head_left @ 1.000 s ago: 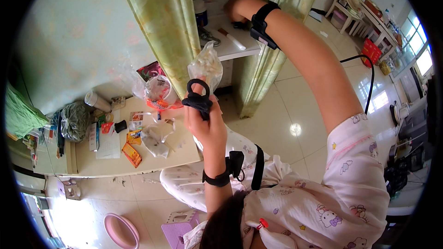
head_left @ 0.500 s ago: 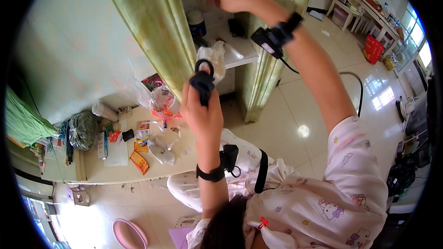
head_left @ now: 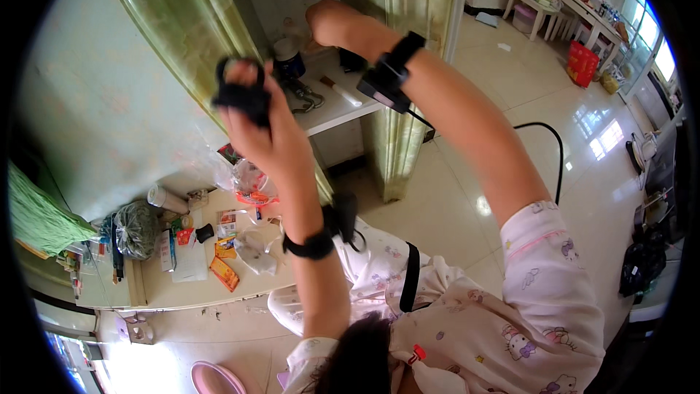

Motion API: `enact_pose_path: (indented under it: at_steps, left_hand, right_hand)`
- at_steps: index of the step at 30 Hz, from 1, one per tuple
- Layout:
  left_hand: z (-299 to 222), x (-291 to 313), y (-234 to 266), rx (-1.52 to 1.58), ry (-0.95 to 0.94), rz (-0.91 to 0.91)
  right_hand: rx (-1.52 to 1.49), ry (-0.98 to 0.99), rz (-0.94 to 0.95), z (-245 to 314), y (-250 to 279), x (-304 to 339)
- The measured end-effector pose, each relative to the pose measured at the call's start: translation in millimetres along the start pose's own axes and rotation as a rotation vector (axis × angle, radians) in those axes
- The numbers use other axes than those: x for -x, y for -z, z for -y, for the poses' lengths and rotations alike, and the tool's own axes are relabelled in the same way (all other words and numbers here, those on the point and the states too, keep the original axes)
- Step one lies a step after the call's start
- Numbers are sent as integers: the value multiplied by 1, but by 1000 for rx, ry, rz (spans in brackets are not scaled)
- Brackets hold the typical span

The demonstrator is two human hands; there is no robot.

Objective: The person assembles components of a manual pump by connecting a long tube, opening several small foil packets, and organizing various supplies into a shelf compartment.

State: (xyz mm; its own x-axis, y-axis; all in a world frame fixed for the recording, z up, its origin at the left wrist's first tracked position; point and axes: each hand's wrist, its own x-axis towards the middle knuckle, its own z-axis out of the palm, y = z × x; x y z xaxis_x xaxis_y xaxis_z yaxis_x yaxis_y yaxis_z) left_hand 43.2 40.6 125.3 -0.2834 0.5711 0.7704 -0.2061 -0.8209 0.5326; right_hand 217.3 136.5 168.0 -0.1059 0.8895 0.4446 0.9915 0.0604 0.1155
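My left hand (head_left: 266,128) is raised in front of the green curtain, its fingers closed around a black object with a loop (head_left: 244,95); motion blurs it, and I cannot make out its kind. My right hand (head_left: 332,23) reaches into the shelf recess, bent at the wrist, with its fingers mostly hidden. Beside it stands a dark blue jar with a white lid (head_left: 289,58). Metal tools (head_left: 302,95) and a brush with a pale handle (head_left: 341,91) lie on the white shelf (head_left: 332,118). Both wrists wear black straps with small devices.
Green curtains (head_left: 186,22) flank the recess. At lower left, a table (head_left: 168,288) bears a filled plastic bag (head_left: 136,226), an orange packet (head_left: 224,274), a crumpled white bag (head_left: 255,252) and papers. A pink basin (head_left: 217,379) stands on the floor. A black cable (head_left: 558,146) loops by my right arm.
My left hand has moved left with the black looped object. The clear plastic bag near it is out of sight, and metal tools now show. My right hand has moved left and lower, towards the jar.
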Motion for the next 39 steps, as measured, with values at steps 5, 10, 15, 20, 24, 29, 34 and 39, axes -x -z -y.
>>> enact_pose_path:
  at_steps: [5,10,15,20,24,29,34,39]
  left_hand:
    - [21,57,56,-35,142,-61]
    - [7,77,81,-190,267,-11]
    - [2,86,92,-145,348,-76]
    - [4,91,79,-132,311,-4]
    - [3,93,81,-118,311,-46]
    - [5,94,87,-120,349,3]
    - [-9,85,71,254,807,88]
    - [9,79,61,757,1060,288]
  right_hand:
    - [29,-194,290,-15,-65,-48]
    - [-16,-308,-2,-62,-117,-66]
    - [-334,-472,14,-24,-101,-46]
    - [-439,-638,-154,-30,-109,-33]
    - [-380,-600,-81,-16,-97,-24]
    - [-345,-538,-73,-19,-101,-22]
    - [-157,-435,-284,-21,-108,-12]
    - [-28,-172,-522,9,-39,1]
